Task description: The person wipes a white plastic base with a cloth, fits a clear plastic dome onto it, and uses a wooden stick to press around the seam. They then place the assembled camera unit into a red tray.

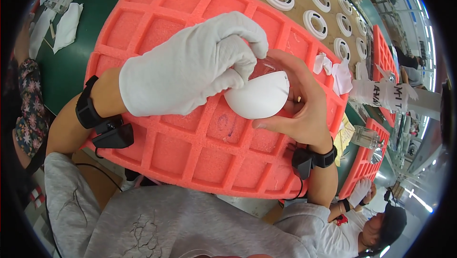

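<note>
My right hand [304, 101], bare, is wrapped round a smooth white dome-shaped cover [257, 98], thumb under its near side and fingers along the far side. My left hand [204, 58], in a white cloth glove, is closed in a pinch at the cover's upper left edge. Something clear and shiny, like plastic film [265, 67], shows above the cover between the two hands. Whatever the gloved fingertips grip is hidden by the glove. Both hands are above a pink foam tray [209, 165] divided into square pockets.
Several white rings [315, 24] lie on a cardboard sheet [297, 8] at the far right. Crumpled white scraps [340, 74] rest on the tray's right edge. A wrapped post [381, 94] and a glass jar [366, 136] stand to the right. Other people work on both sides.
</note>
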The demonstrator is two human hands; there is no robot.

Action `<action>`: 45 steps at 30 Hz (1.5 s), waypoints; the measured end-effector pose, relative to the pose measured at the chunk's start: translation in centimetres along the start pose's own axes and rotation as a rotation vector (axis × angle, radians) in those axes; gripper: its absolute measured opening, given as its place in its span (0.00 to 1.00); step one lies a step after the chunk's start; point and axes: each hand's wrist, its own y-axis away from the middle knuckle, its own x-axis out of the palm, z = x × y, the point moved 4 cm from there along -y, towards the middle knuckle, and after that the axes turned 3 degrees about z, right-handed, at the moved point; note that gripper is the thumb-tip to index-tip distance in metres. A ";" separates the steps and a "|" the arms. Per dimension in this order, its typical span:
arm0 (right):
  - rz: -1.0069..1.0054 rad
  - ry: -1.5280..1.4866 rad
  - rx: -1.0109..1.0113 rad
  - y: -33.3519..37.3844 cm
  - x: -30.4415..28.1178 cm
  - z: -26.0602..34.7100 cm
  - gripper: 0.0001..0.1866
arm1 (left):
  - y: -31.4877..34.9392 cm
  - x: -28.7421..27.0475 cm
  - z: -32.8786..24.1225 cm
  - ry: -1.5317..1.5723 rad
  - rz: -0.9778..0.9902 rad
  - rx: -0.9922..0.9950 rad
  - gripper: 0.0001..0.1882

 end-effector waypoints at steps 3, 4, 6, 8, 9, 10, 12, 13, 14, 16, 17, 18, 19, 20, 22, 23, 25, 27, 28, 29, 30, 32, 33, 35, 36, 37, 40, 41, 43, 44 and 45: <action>0.005 -0.010 0.013 0.0 -0.1 0.0 0.51 | 0.0 0.1 0.2 0.070 -0.018 0.018 0.14; 0.008 -0.017 0.019 0.0 0.0 0.0 0.51 | 0.0 0.1 0.2 0.068 -0.022 0.016 0.14; 0.012 -0.016 0.026 -0.1 -0.1 0.0 0.51 | 0.0 0.0 0.3 0.068 -0.013 0.008 0.13; 0.012 -0.012 0.045 -0.2 -0.2 0.0 0.51 | 0.0 -0.1 0.4 0.063 -0.016 0.008 0.13; 0.017 -0.005 0.041 -0.2 -0.2 0.1 0.51 | 0.0 -0.1 0.4 0.064 -0.020 0.014 0.13; 0.014 -0.023 0.054 -0.2 -0.2 -0.1 0.52 | 0.0 -0.2 0.4 0.065 -0.025 0.021 0.13; 0.008 -0.055 0.079 -0.1 -0.2 -0.1 0.52 | -0.1 -0.5 0.5 0.057 -0.039 0.036 0.13; 0.014 -0.046 0.071 -0.2 -0.1 0.0 0.52 | -0.1 -0.5 0.6 0.052 -0.041 0.050 0.13; -0.023 -0.078 0.096 -0.3 0.1 -0.1 0.54 | -0.2 -0.6 0.7 0.046 -0.043 0.064 0.13; -0.096 -0.146 0.142 -0.1 0.1 -0.3 0.56 | -0.2 -0.9 0.5 0.027 -0.051 0.082 0.13; -0.092 -0.138 0.129 0.1 0.0 -0.3 0.56 | -0.2 -1.1 0.4 0.053 -0.041 0.078 0.13; -0.067 -0.116 0.118 0.4 0.0 -0.4 0.56 | -0.3 -1.3 0.2 0.082 -0.025 0.080 0.13; -0.042 -0.095 0.105 0.7 0.0 -0.5 0.56 | -0.4 -1.4 0.0 0.109 -0.007 0.081 0.14; -0.028 -0.068 0.084 0.4 -0.1 -0.6 0.55 | -0.5 -1.5 -0.1 0.089 0.000 0.103 0.14; -0.036 -0.032 0.060 0.1 -0.5 -0.6 0.54 | -0.3 -1.1 0.2 0.231 -0.010 -0.012 0.17; -0.017 -0.018 0.073 0.4 -0.5 -0.5 0.53 | -0.2 -0.9 0.1 0.312 -0.022 -0.088 0.19; 0.003 -0.004 0.084 0.6 -0.5 -0.2 0.52 | -0.4 -1.1 0.0 0.249 -0.003 -0.088 0.19; 0.000 -0.034 0.118 0.6 -0.2 -0.1 0.52 | -0.3 -1.0 0.1 0.143 0.031 -0.092 0.19; -0.002 -0.049 0.137 0.5 -0.1 -0.1 0.52 | -0.2 -1.1 0.0 0.143 0.031 -0.092 0.19; -0.002 -0.049 0.140 0.5 -0.1 0.0 0.52 | -0.1 -1.4 -0.3 0.068 0.012 -0.061 0.19; -0.006 -0.060 0.138 0.4 -0.1 -0.1 0.52 | 0.0 -1.6 -0.6 -0.007 -0.007 -0.030 0.18; -0.015 -0.085 0.136 0.3 -0.1 -0.3 0.54 | 0.1 -1.6 -0.7 -0.076 -0.025 -0.003 0.17; -0.012 -0.088 0.140 0.2 -0.1 -0.3 0.54 | 0.2 -1.7 -0.8 -0.114 -0.047 0.023 0.17; -0.013 -0.089 0.138 -0.1 0.0 -0.1 0.54 | 0.5 -2.0 -0.9 -0.195 -0.089 0.071 0.16; -0.011 -0.092 0.135 -0.2 0.1 0.0 0.53 | 0.5 -2.0 -0.9 -0.197 -0.089 0.062 0.16; -0.003 -0.099 0.133 -0.1 0.0 0.1 0.53 | 0.2 -1.8 -1.0 -0.231 -0.084 0.082 0.16; 0.002 0.038 0.139 0.5 -0.4 0.0 0.53 | 0.1 -1.7 -1.3 -0.344 -0.070 0.084 0.15; 0.023 0.021 0.120 0.4 -0.3 0.0 0.53 | 0.2 -1.6 -1.4 -0.378 -0.083 0.103 0.15; 0.019 0.030 0.094 0.4 -0.3 0.0 0.54 | 0.3 -1.3 -1.5 -0.450 -0.106 0.137 0.13; 0.019 0.034 0.079 0.2 -0.1 -0.1 0.54 | 0.5 -1.3 -1.4 -0.476 -0.102 0.109 0.13; 0.037 0.023 0.064 0.3 0.2 0.0 0.54 | 0.4 -1.1 -1.4 -0.484 -0.113 0.141 0.12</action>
